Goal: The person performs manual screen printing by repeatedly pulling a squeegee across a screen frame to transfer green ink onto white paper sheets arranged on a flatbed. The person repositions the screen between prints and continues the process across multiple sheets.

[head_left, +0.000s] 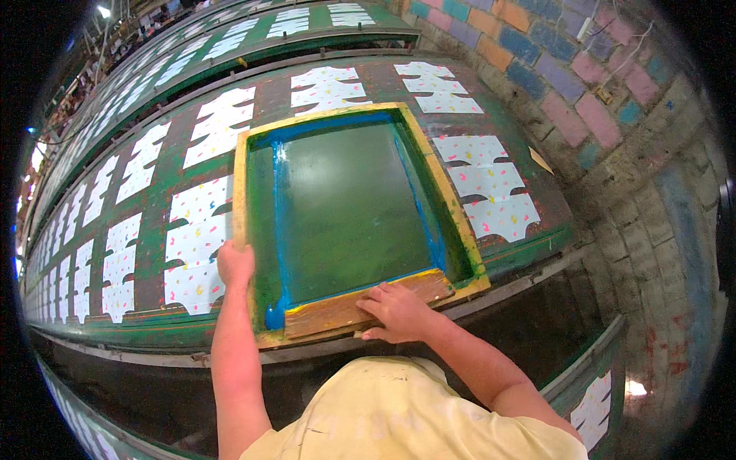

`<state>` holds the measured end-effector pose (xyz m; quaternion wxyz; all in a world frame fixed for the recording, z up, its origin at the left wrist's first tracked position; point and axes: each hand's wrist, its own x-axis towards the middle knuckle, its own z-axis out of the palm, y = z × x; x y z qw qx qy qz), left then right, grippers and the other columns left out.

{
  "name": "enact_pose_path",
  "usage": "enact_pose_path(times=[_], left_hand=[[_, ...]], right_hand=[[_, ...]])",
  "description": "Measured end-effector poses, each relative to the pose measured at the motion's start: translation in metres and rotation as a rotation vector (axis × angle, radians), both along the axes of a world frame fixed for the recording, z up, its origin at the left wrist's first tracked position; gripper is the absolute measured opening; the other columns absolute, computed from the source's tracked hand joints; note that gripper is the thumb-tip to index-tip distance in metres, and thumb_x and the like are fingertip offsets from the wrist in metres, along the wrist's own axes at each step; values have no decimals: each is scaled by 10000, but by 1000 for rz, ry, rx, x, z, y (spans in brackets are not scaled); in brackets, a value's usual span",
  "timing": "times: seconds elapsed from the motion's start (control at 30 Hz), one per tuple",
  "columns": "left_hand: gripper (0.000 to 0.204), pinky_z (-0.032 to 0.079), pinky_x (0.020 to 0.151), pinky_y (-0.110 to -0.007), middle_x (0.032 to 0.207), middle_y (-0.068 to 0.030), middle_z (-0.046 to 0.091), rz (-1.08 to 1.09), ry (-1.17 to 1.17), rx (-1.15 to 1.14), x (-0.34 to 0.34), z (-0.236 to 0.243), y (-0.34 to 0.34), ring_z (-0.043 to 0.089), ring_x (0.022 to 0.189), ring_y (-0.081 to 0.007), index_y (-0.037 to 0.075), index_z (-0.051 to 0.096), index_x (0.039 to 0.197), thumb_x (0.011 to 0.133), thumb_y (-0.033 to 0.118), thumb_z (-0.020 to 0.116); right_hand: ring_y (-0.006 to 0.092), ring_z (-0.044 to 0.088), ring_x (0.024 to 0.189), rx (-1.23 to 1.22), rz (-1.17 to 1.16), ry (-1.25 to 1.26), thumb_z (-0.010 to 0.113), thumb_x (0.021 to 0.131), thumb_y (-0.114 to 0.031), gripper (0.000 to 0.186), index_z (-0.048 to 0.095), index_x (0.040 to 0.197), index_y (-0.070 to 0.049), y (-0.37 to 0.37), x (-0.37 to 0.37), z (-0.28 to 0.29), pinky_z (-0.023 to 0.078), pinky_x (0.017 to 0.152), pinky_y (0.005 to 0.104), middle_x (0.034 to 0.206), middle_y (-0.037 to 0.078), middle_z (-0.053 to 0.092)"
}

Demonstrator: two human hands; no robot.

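Note:
A yellow-edged wooden screen-printing frame point(241, 180) lies on the long green table, with green mesh point(349, 207) inside it. Blue ink point(278, 222) runs in strips along the mesh's sides and pools at the near left corner. My left hand point(235, 264) is closed around the frame's left bar. Along the near end of the screen rests a wide wooden squeegee point(322, 317). My right hand point(395, 313) grips it near its middle, fingers over the top. White fabric pieces with small coloured prints point(491, 188) lie flat on both sides of the frame.
Rows of similar printed pieces point(119, 264) stretch left along the table point(529, 253). Another table with pieces point(230, 38) stands beyond, and part of one shows at lower right. A painted brick wall point(563, 77) and paved floor point(636, 230) are to the right.

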<state>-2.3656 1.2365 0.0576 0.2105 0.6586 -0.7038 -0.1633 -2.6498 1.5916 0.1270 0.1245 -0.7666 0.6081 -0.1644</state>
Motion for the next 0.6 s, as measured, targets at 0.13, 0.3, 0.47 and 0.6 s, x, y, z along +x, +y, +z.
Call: enact_pose_path(times=[0.13, 0.3, 0.47, 0.6], left_hand=[[415, 589, 1053, -549, 1254, -217, 792, 105, 21, -34, -6, -9, 5, 756, 1197, -435, 53, 801, 1295, 973, 313, 838], [464, 590, 1019, -577, 1289, -235, 778, 138, -148, -43, -15, -10, 7, 753, 1195, -457, 50, 785, 1312, 1060, 439, 765], [599, 587, 1028, -599, 1297, -259, 768, 185, -368, -37, -26, -6, 3, 746, 1199, -478, -12, 770, 1305, 1104, 546, 683], [605, 588, 1026, -602, 1294, -276, 760, 173, -360, -32, -27, -7, 2, 743, 1194, -487, -35, 764, 1291, 1113, 537, 680]], right_hand=[[361, 726, 1284, -64, 43, -169, 877, 978, -471, 513, 805, 1290, -70, 19, -66, -3, 588, 1093, 534, 1361, 166, 763], [404, 691, 1351, -307, -283, -118, 930, 920, -337, 501, 799, 1324, -70, 42, -173, -8, 569, 1128, 561, 1441, 171, 734], [457, 515, 1572, -139, -244, 186, 874, 977, -457, 739, 665, 1586, -94, 5, -201, -8, 433, 1289, 606, 1674, 205, 579], [480, 361, 1683, -72, -89, 241, 775, 1023, -626, 892, 549, 1718, -112, -56, -183, -28, 337, 1355, 641, 1797, 214, 443]])
